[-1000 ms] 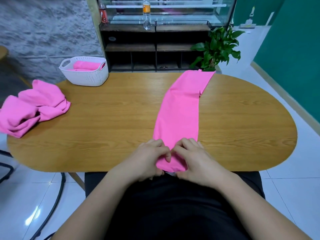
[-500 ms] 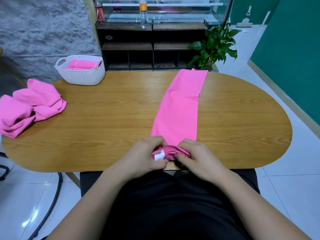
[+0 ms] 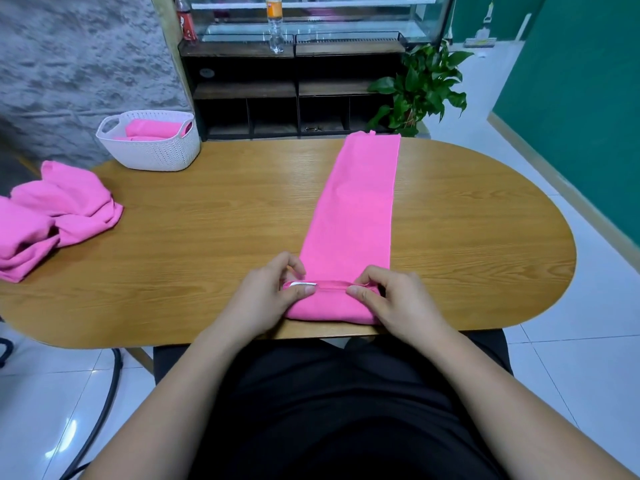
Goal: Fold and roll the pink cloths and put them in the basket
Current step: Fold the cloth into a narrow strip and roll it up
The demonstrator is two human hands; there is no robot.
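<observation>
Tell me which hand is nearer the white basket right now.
Left. The left hand pinches the left end of the cloth roll, with the basket far ahead to its left; the right hand holds the right end, farther off.

Pink cloth, white woven-look basket, wood-grain table.

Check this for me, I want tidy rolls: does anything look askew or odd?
Slightly. The pink strip lies slanted on the table, its far end at the far edge, and a white label pokes out where the left hand pinches the rolled end.
</observation>
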